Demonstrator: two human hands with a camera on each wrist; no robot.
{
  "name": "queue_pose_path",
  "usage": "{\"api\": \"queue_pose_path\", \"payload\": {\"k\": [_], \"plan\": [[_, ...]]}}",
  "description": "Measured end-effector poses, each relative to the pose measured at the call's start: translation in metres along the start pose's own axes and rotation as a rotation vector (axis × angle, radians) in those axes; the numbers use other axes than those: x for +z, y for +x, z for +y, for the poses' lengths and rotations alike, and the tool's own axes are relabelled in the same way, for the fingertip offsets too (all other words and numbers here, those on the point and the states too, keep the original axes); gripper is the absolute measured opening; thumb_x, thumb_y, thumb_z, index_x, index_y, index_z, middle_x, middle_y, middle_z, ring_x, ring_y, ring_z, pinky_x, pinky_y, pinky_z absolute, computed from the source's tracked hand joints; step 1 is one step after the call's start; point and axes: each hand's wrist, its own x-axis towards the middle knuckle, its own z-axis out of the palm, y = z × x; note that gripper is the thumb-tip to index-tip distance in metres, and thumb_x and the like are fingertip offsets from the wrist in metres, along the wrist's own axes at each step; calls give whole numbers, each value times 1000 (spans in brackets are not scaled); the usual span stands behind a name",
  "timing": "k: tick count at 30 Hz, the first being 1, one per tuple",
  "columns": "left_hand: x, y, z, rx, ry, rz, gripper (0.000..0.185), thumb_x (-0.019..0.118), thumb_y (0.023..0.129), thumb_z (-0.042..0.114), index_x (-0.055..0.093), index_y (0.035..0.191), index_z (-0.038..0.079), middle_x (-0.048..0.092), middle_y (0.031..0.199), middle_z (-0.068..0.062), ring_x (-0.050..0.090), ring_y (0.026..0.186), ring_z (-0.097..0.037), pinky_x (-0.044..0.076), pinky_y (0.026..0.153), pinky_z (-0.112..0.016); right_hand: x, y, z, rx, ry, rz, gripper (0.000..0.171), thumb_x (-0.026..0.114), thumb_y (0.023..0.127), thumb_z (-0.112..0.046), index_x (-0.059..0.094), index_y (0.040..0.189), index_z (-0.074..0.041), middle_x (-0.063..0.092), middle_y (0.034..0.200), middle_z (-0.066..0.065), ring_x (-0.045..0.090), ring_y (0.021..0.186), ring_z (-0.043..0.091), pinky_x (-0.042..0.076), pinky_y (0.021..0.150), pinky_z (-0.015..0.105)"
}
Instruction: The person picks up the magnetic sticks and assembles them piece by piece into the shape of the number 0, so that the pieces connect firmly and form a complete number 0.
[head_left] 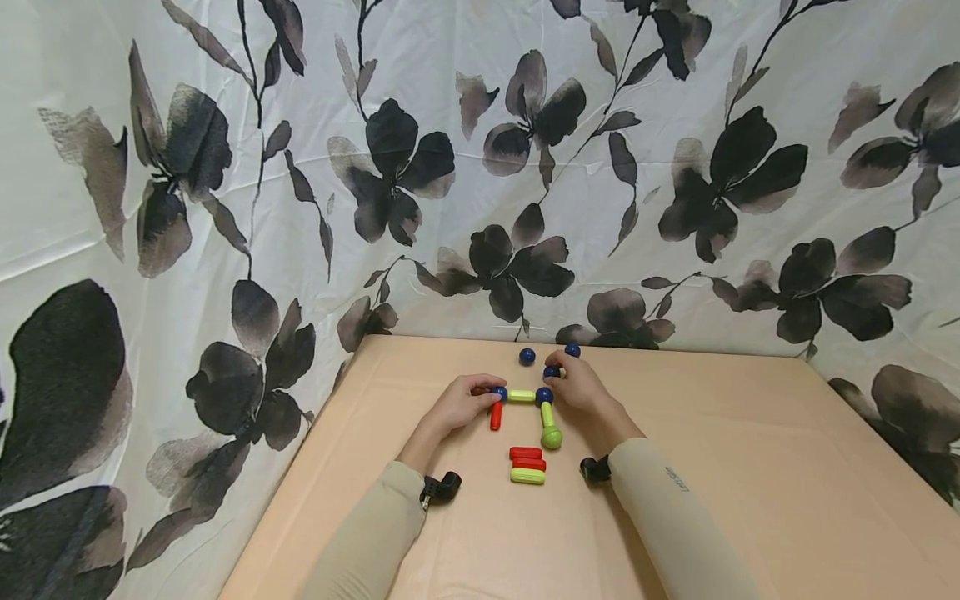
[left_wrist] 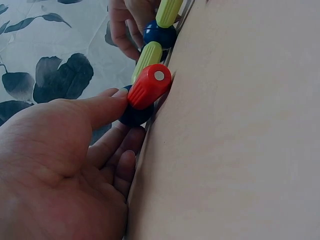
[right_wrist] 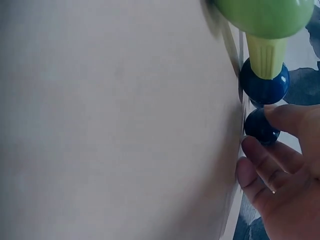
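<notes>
A flowery curtain hangs behind the tan surface (head_left: 675, 467). The left hand (head_left: 461, 404) pinches a blue ball (head_left: 499, 392) joined to the sticks (head_left: 522, 396). The right hand (head_left: 577, 385) pinches another ball (head_left: 551, 372), probably to snap on next.

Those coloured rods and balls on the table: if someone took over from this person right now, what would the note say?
Left hand: pinches the left blue ball, where a red rod joins.
Right hand: pinches a loose blue ball just behind the frame's right corner ball.
Done: top green rod links both corners; a green rod hangs down on the right.
Left: two red rods and a green one lie spare, plus two balls behind.
</notes>
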Motion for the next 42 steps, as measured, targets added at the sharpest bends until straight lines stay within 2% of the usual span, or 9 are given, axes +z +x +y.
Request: {"api": "queue_pose_path", "payload": {"k": [7, 14, 19, 21, 25, 31, 35, 42], "plan": [[1, 1, -1, 4, 5, -9, 29, 65, 103, 10, 72, 131, 9, 74, 120, -5, 62, 104, -18, 54, 96, -35, 0, -6, -1, 5, -9, -4, 35, 67, 102, -14, 63, 136, -8, 66, 130, 15, 60, 109, 32, 52, 102, 51], [2, 1, -2, -4, 12, -6, 27, 64, 103, 11, 74, 128, 15, 73, 119, -3, 61, 103, -17, 52, 93, -32, -4, -18, -5, -15, 124, 48, 40, 68, 102, -17, 61, 141, -10, 65, 126, 9, 56, 104, 29, 52, 90, 39], [1, 1, -1, -2, 13, -5, 27, 62, 105, 14, 73, 129, 15, 72, 119, -3, 60, 105, -20, 51, 98, -37, -6, -30, -11, -71, 220, 55, 35, 73, 99, -21, 66, 133, -12, 68, 116, 4, 59, 102, 26, 52, 87, 36], [1, 0, -1, 6, 16, 1, 27, 61, 105, 15, 73, 130, 14, 72, 121, -3, 61, 108, -21, 50, 102, -40, -6, -35, -13, -116, 241, 26, 32, 77, 96, -21, 69, 126, -13, 70, 113, 2, 60, 99, 25, 52, 86, 35], [1, 0, -1, 19, 25, 12, 27, 61, 106, 16, 73, 129, 12, 73, 125, -4, 62, 115, -22, 47, 109, -45, -6, -42, -19, -208, 261, -95, 29, 81, 92, -20, 72, 119, -13, 70, 107, 2, 60, 92, 23, 51, 83, 32], [0, 1, -1, 24, 14, 19, 26, 60, 106, 16, 74, 129, 13, 73, 126, -3, 62, 119, -23, 46, 112, -47, -3, -51, -31, -296, 244, -253, 32, 81, 92, -15, 71, 121, -9, 69, 102, 2, 59, 91, 23, 53, 82, 30], [0, 2, -1, 34, 25, 20, 28, 60, 106, 16, 72, 131, 11, 72, 127, -5, 62, 119, -24, 45, 112, -48, 2, -54, -38, -330, 206, -296, 31, 82, 91, -13, 71, 120, -10, 69, 100, 0, 60, 90, 22, 53, 80, 28], [1, 1, 0, 33, 36, 22, 27, 60, 106, 15, 70, 131, 8, 72, 124, -7, 63, 118, -24, 46, 112, -48, 10, -61, -46, -338, 137, -336, 25, 82, 91, -16, 71, 112, -22, 67, 98, -3, 58, 89, 21, 53, 75, 27]]}}
